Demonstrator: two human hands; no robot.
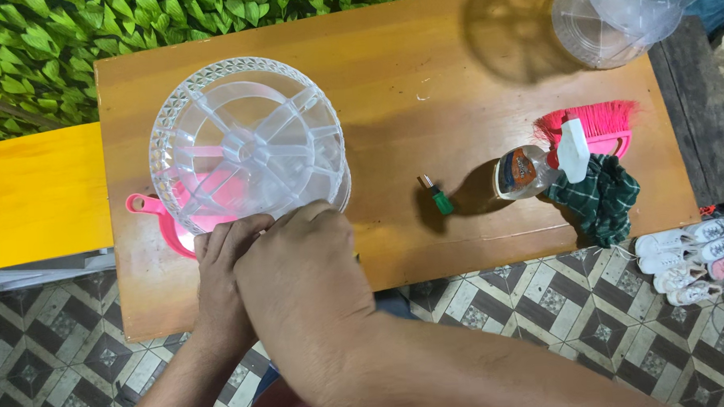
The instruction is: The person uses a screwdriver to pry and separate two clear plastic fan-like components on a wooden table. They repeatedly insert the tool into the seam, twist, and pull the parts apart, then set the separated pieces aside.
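Observation:
A round clear plastic tray (243,135) with a faceted rim and several divided compartments is tilted up on the wooden table (422,73). Behind its lower edge lies a pink plastic dustpan (150,211). My left hand (224,272) and my right hand (300,270) press together at the tray's near rim, fingers curled on its edge. My right hand lies over the left and hides the fingertips.
A small green-tipped tool (436,196) lies mid-table. To the right are a clear spray bottle (537,167), a pink brush (596,123) and a dark green checked cloth (601,197). More clear tray parts (612,18) sit at the far right corner. Shoes (693,256) line the tiled floor.

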